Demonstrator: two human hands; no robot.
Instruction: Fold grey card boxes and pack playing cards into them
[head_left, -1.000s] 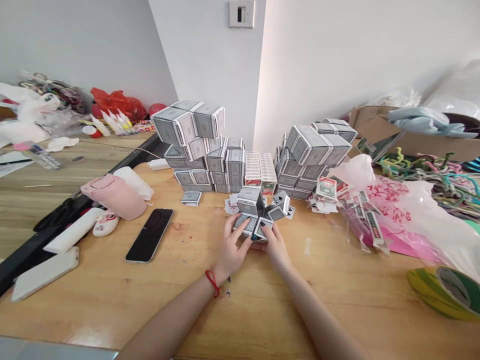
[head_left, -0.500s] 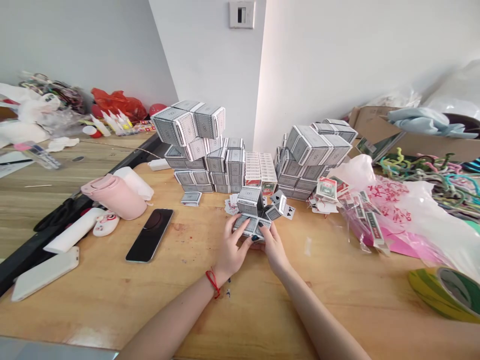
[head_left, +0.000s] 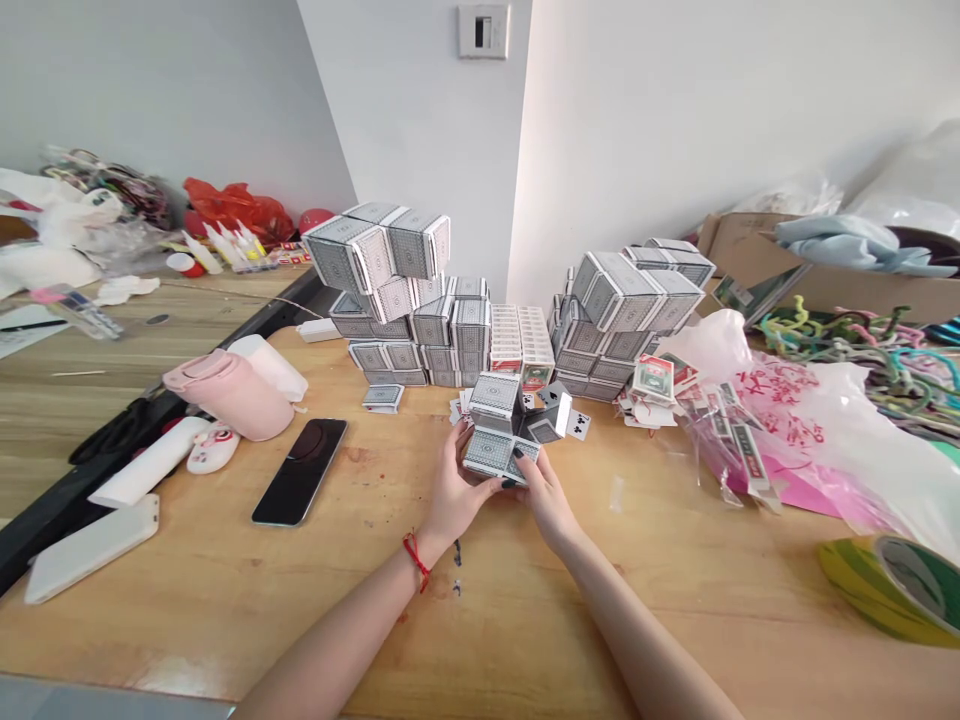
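Observation:
Between my hands is a joined block of playing-card cubes (head_left: 489,452), with grey patterned card backs outward. My left hand (head_left: 456,498) grips its left side, the thumb along the near lower edge. From the right, my right hand (head_left: 549,502) holds the block, one dark-nailed finger on top. A card cube (head_left: 495,396) rises at the back of the block. Beside it leans a partly open card cube (head_left: 547,424), tilted. Loose playing cards (head_left: 578,424) lie behind these. My left fingertips are partly hidden by the block.
Tall stacks of card cubes stand at the back left (head_left: 382,290) and back right (head_left: 619,310), with card boxes (head_left: 521,335) between. A phone (head_left: 301,470) and pink tumbler (head_left: 232,392) lie left. Plastic bags (head_left: 787,400) and a tape roll (head_left: 892,585) are right.
My left fingers have slid off the block's top to its left side. The block has tipped slightly, showing more of its top, and the leaning cube has turned and shifted left.

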